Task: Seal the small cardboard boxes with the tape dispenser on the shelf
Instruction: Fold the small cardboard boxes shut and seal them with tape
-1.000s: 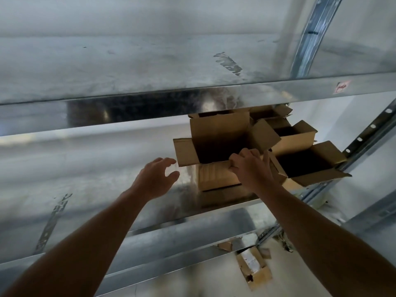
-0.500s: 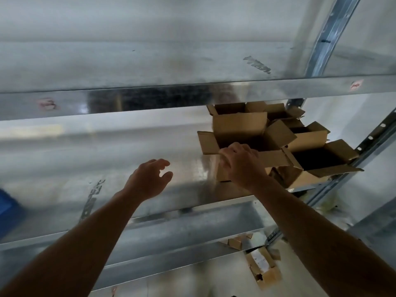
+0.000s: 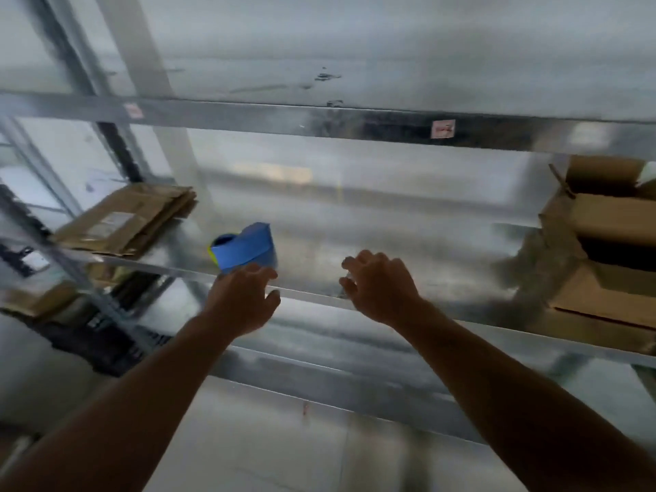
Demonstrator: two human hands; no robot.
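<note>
Galvanised steel shelf (image 3: 408,243) | your left hand (image 3: 245,301): fingers spread, empty, at the base of the blue plastic tape dispenser (image 3: 246,246), contact unclear | your right hand (image 3: 381,289): loosely curled, empty | open brown cardboard boxes (image 3: 603,221) far right | flattened cardboard stack (image 3: 131,218) far left

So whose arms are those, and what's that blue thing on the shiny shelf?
Those are a person's own arms. The camera sits on their head, so you see what they see: a metal shelf. The blue thing is a tape dispenser sitting on it. The left hand reaches right up to it; blur hides whether it touches. The right hand is open and holds nothing. Flattened cardboard lies at the left, an open cardboard box at the right.
</note>
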